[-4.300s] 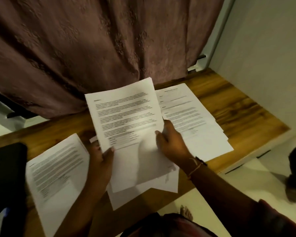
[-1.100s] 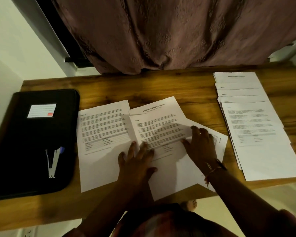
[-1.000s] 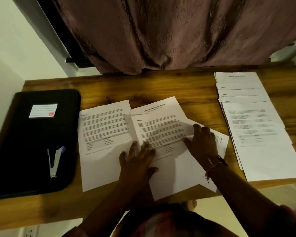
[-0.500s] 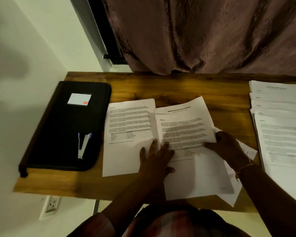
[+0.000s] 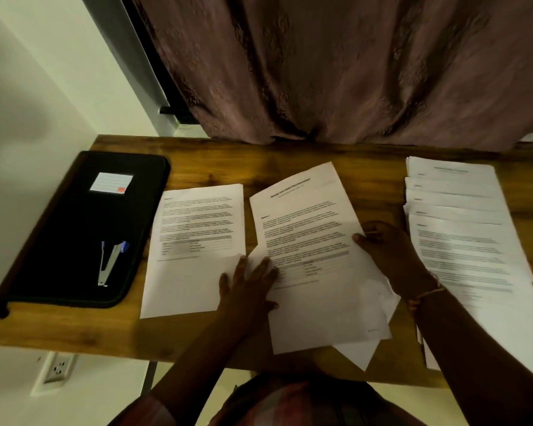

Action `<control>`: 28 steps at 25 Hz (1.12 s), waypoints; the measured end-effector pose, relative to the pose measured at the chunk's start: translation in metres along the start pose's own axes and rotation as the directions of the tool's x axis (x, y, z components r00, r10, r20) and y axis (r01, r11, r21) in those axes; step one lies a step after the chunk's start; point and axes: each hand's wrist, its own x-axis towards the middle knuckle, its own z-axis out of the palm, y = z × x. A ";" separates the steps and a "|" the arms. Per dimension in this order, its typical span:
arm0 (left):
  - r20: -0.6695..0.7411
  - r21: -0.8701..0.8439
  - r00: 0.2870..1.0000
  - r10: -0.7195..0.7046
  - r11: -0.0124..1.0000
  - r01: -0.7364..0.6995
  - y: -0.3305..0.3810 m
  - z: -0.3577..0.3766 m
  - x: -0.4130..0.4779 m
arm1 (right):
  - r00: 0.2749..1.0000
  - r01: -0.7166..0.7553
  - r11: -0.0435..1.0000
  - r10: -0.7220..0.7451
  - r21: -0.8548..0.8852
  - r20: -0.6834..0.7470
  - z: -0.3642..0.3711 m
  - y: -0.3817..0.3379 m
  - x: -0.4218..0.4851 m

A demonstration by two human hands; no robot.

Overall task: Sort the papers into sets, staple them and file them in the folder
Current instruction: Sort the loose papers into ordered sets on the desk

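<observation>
A titled printed sheet (image 5: 308,229) lies tilted in the middle of the wooden table (image 5: 290,161), on top of other loose sheets. My right hand (image 5: 385,250) grips its right edge, thumb on top. My left hand (image 5: 246,284) rests flat, fingers spread, on its lower left corner. Left of it lies a single printed sheet (image 5: 194,250). A fanned stack of papers (image 5: 462,229) fills the right side. The black folder (image 5: 74,229) lies shut at the far left, with a stapler (image 5: 110,259) on top of it.
A brown curtain (image 5: 336,66) hangs along the table's back edge. A white wall (image 5: 28,103) borders the left side, with a power socket (image 5: 57,368) below the table. The lower sheets overhang the table's front edge (image 5: 360,358).
My right hand slid from on top of the sheet to its right edge and took hold of it. My left hand stayed pressed on the lower left corner. The view shifted left.
</observation>
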 end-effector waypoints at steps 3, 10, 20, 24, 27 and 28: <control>-0.003 0.003 0.999 -0.032 0.999 0.032 0.009 -0.002 0.000 | 0.999 0.013 0.995 -0.010 0.097 -0.036 -0.009 0.003 0.005; -0.021 -0.031 0.997 -0.077 0.997 0.077 0.021 -0.007 -0.004 | 0.974 -0.140 0.982 0.114 0.123 0.195 -0.016 0.005 0.025; -0.046 -0.023 0.993 -0.110 0.994 0.109 0.026 -0.005 -0.002 | 0.996 0.086 0.845 -0.065 -0.528 0.057 0.022 0.033 0.030; -0.041 -0.019 0.993 -0.115 0.993 0.114 0.028 -0.006 -0.003 | 0.997 0.068 0.870 -0.045 -0.489 0.059 0.023 0.029 0.033; -0.046 -0.010 0.991 -0.123 0.992 0.122 0.030 -0.007 -0.002 | 0.989 0.148 0.836 -0.124 -0.528 0.081 0.027 0.050 0.049; -0.048 -0.007 0.991 -0.126 0.992 0.126 0.031 -0.007 -0.002 | 0.985 0.174 0.834 -0.153 -0.524 0.082 0.031 0.059 0.056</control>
